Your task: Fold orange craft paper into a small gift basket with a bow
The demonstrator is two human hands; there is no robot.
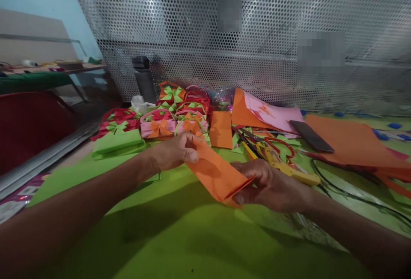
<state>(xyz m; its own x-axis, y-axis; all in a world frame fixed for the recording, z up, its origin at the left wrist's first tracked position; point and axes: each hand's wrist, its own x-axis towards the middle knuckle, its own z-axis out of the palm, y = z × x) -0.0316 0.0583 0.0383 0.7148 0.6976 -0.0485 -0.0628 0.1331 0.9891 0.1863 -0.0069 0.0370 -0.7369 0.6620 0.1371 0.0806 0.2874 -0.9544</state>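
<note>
Paper (215, 169), orange and folded: was held in the air above the green surface (192, 244). Was pinched at its left end between thumb and fingers of the left hand (175, 152), and at its right end, by the open fold, likewise by the right hand (266, 187). Beyond, saw small paper bags (159, 127) with bows. To the right, saw red-handled scissors (291, 147) near a yellow tool (305, 176). Farther back, saw a grey bottle (145, 82) before a perforated metal panel (192, 26).

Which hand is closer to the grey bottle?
Left. The left hand is in front of the grey bottle, slightly to its right; the right hand is much farther right.
</note>
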